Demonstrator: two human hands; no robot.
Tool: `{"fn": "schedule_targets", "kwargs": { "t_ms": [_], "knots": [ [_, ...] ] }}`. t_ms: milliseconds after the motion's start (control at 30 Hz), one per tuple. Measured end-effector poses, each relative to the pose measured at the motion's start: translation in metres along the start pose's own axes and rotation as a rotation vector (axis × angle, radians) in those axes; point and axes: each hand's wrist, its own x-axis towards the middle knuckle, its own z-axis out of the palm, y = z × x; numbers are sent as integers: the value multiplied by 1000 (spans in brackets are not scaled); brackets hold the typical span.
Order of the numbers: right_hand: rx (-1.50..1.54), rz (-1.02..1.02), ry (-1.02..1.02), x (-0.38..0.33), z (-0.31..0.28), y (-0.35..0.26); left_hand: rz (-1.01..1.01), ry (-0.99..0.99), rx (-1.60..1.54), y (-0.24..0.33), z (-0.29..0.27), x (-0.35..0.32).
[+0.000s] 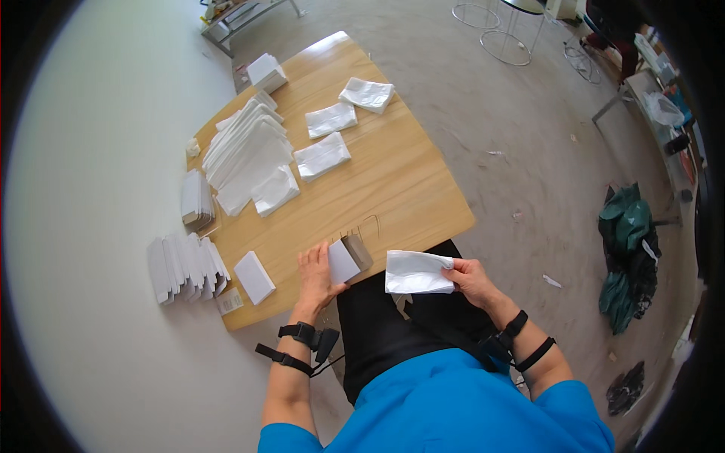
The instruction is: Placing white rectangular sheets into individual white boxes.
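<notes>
Right now your left hand (317, 275) grips the small white packet (342, 262) at lower centre; your right hand (472, 279) pinches the folded napkin (418, 272) just right. Keep the fold flat, edges aligned.

Pale wall (83, 226) ran along the left, evenly lit. Grey concrete floor (468, 106), scuffed, with scraps of paper scattered about. Light wooden table (400, 189) stood against the wall. A metal-framed shelf (242, 15) at the far end; round wire stools (506, 34) beyond. Green cloth heap (627, 249) lay on the floor at right. Daylight bright, shadows soft.
</notes>
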Motion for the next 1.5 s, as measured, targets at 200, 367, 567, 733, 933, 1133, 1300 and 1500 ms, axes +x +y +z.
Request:
{"fn": "schedule_targets", "kwargs": {
  "t_ms": [200,367,567,733,933,1133,1300,1500],
  "knots": [
    [26,-96,-20,2,14,-12,69,-98,-245,10,-13,-7],
    [-49,-294,17,5,28,-14,158,-78,-305,31,-31,-6],
    [-246,-471,128,-4,47,-13,167,-79,-259,43,-39,-10],
    [-335,-534,174,-16,52,-18,182,-71,-192,45,-38,-8],
    [-468,-720,208,-13,46,-17,211,-80,-161,48,-36,-4],
    [-609,-890,131,-11,46,-15,242,-116,-160,43,-35,1],
    [-443,-584,185,-10,45,-11,250,-142,-149,38,-30,4],
    [-419,-549,240,-2,44,-1,245,-144,-112,31,-21,9]
  ]
}}
